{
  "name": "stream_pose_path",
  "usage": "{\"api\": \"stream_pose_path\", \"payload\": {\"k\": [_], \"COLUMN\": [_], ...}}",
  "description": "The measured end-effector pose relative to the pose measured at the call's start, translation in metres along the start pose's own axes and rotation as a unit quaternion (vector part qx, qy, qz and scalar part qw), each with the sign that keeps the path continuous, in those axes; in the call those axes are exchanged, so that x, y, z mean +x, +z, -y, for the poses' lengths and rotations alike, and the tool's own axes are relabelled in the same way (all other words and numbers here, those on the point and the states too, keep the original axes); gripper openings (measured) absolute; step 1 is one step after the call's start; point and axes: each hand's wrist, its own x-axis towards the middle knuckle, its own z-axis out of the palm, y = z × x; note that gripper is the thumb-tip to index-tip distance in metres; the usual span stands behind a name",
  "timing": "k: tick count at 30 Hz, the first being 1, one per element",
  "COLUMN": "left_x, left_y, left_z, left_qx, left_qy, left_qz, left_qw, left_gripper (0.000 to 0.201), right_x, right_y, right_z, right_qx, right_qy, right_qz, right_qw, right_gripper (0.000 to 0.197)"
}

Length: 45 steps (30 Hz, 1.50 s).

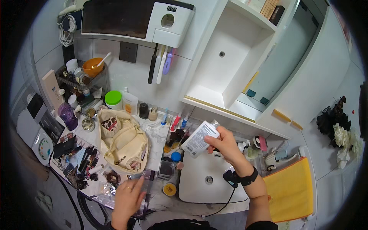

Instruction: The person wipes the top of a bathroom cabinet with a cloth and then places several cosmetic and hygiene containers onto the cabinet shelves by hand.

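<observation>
My right hand point(224, 143) grips a white bottle point(199, 140) covered in small print, tilted over the left back part of the white sink point(191, 191). Thumb and fingers close round its side near the clear cap. Lower down, my left hand point(128, 196) is held with its fingers stretched out and nothing visible in them. Those fingers are over the counter's front, beside a dark purplish flat pack point(148, 184); I cannot tell whether they touch it. Just beyond them stands an open cream fabric bag point(124, 143) with a few small items inside.
Loose makeup items point(86, 163) crowd the counter's left side. Behind the bag are a green-lidded tub point(113, 99) and a wire rack with an orange bowl point(93, 68). A yellow-lidded jar point(169, 189) sits beside the sink. A yellow towel point(289, 189) hangs at right; an open white cabinet point(226, 57) juts above.
</observation>
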Motion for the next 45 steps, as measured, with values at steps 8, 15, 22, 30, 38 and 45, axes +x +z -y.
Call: {"api": "stream_pose_path", "payload": {"k": [8,15,22,30,38,45], "left_x": [0.066,0.051,0.039,0.046,0.049,0.038], "left_y": [-0.006,-0.022,-0.024,-0.028,-0.023,-0.005], "left_z": [-0.045,-0.048,-0.046,-0.057,-0.053,-0.040], "left_qx": [-0.048,-0.697,-0.696,-0.678,-0.691,-0.616], "left_qy": [0.213,-0.122,-0.090,-0.144,-0.105,-0.133], "left_qz": [-0.221,-0.069,-0.048,-0.051,-0.005,-0.004], "left_qw": [0.950,0.703,0.711,0.719,0.715,0.777], "left_gripper": [0.059,0.038,0.046,0.073,0.066,0.057], "right_x": [-0.046,-0.045,-0.043,-0.046,-0.041,-0.048], "right_y": [0.070,0.080,0.086,0.083,0.073,0.070], "right_z": [0.042,0.032,0.022,0.029,0.029,0.021], "right_qx": [0.088,0.027,0.087,0.109,0.127,0.019], "right_qy": [0.003,-0.071,-0.162,-0.132,-0.119,-0.183], "right_qz": [0.119,0.126,0.175,0.195,0.205,0.134], "right_qw": [0.989,0.989,0.967,0.966,0.963,0.974], "right_gripper": [0.035,0.036,0.029,0.027,0.026,0.039]}}
